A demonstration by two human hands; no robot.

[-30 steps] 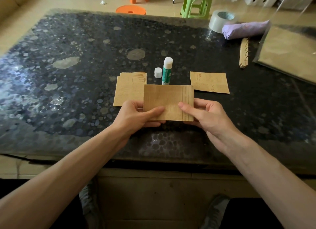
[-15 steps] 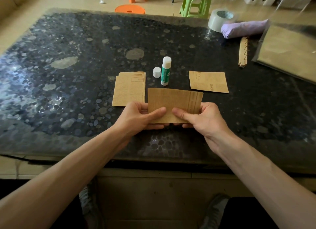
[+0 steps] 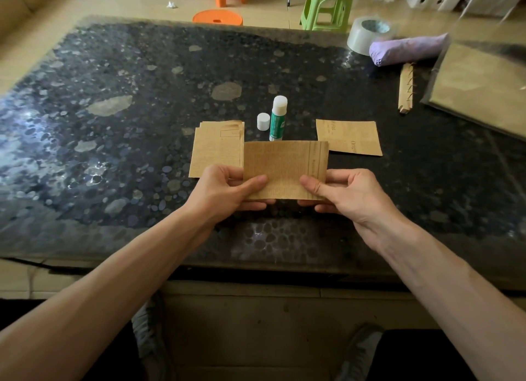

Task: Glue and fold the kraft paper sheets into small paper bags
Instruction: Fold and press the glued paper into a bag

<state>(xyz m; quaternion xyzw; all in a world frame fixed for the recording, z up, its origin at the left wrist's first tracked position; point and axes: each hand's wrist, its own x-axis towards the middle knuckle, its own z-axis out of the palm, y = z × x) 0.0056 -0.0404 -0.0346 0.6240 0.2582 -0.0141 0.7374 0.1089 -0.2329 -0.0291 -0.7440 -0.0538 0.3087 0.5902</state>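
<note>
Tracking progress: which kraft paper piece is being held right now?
The middle piece, pinched by left hand and right hand; the stack and printed sheet lie on the table.

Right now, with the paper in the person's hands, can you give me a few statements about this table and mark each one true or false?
1. The left hand and the right hand both hold one kraft sheet. True.
2. The glue stick lies on its side. False: it stands upright, with a white cap beside it.
3. A stack of kraft sheets lies on the table, left of the held sheet. True.
4. The tape roll sits at the table's near edge. False: it sits at the far right, beside a purple bundle.
</note>
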